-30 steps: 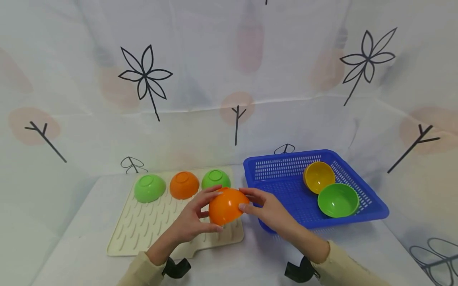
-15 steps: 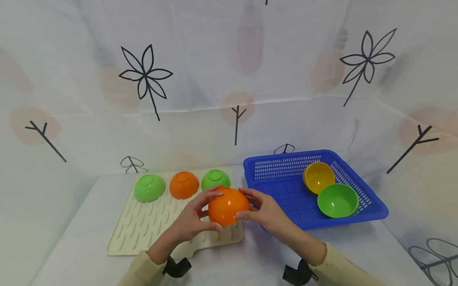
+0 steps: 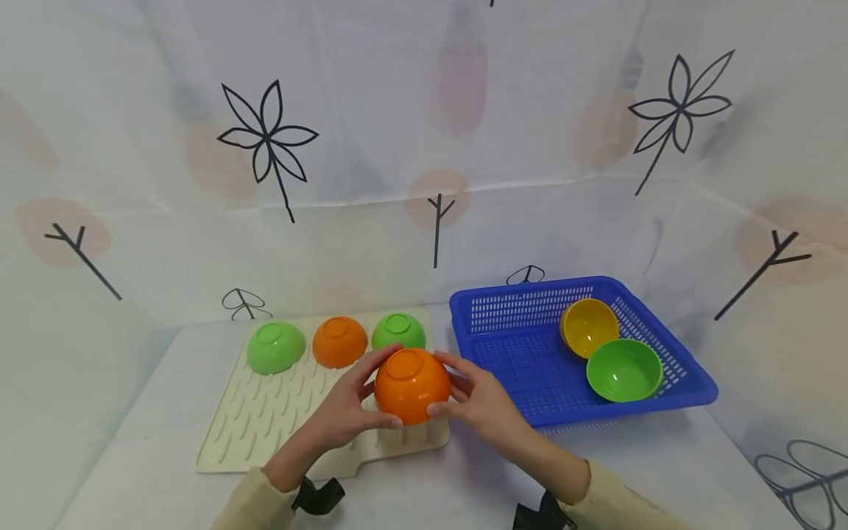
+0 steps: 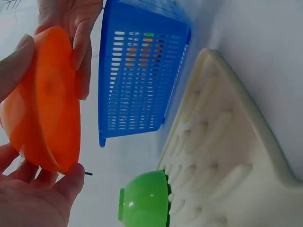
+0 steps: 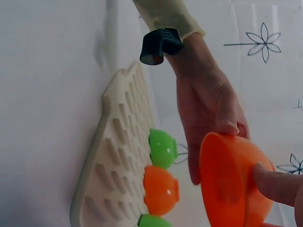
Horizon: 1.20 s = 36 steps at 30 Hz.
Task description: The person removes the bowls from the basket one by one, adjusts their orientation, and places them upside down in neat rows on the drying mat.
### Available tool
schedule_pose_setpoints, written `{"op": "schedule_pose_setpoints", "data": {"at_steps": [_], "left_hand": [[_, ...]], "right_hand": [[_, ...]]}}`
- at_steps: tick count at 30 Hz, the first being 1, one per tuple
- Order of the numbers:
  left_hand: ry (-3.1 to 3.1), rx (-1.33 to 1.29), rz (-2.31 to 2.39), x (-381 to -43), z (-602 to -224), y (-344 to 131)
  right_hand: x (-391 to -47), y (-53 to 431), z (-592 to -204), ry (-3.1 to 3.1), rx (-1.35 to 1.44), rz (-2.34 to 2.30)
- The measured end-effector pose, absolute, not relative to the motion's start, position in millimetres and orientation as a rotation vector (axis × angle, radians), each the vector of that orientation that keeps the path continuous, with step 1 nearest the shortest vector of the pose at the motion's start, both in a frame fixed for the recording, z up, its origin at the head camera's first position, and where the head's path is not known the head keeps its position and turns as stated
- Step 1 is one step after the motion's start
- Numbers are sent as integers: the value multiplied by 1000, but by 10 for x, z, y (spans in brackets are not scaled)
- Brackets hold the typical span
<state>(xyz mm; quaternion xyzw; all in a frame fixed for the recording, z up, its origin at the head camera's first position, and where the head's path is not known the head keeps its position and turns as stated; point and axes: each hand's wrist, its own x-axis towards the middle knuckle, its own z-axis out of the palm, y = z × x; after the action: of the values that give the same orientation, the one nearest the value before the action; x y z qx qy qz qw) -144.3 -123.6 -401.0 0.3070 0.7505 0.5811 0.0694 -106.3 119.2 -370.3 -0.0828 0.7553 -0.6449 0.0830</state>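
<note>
An orange bowl (image 3: 412,390) is held upside down, foot ring up, over the near right part of a cream ridged drying mat (image 3: 265,434). My left hand (image 3: 339,414) grips its left side, thumb low near the rim. On the opposite side my right hand (image 3: 486,408) holds it between thumb and fingers. Both wrist views show the bowl's hollow facing down towards the table, clear of the mat. Along the mat's back edge stand three overturned bowls: a green bowl (image 3: 275,347), another orange bowl (image 3: 339,341) and a second green bowl (image 3: 398,331), partly behind my left fingers.
To the right stands a blue slotted plastic basket (image 3: 523,368). Inside, at its right end, a yellow bowl (image 3: 589,328) and a green bowl (image 3: 625,370) lie tilted with their hollows showing. A patterned white cloth (image 3: 371,243) hangs behind the table.
Both hands have shifted slightly left with the orange bowl. The bowl has turned from a tilt to foot ring up. The other bowls and the basket stay where they were.
</note>
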Motion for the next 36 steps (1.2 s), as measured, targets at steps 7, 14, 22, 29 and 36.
{"op": "schedule_pose_setpoints", "data": {"at_steps": [7,14,22,29,36], "left_hand": [[2375,833,1656,-1353,-4086,-1362],[2503,689,1623,-1277,-4230,-1571],[2659,409,1564,-1258,-4360,-1880],[2802,241,1481,-1275,-4413,-2177],[2796,154,1429,-1280,-4482,-2406]], "right_hand": [[-1025,1071,-3867,2376,-405,-1866],[-1068,830,-4084,2423,-453,-1838],[-1152,497,-4347,2368,-509,-1829],[-1197,213,-4461,2245,-651,-1715],[-1264,-33,-4525,2194,-761,-1532]]}}
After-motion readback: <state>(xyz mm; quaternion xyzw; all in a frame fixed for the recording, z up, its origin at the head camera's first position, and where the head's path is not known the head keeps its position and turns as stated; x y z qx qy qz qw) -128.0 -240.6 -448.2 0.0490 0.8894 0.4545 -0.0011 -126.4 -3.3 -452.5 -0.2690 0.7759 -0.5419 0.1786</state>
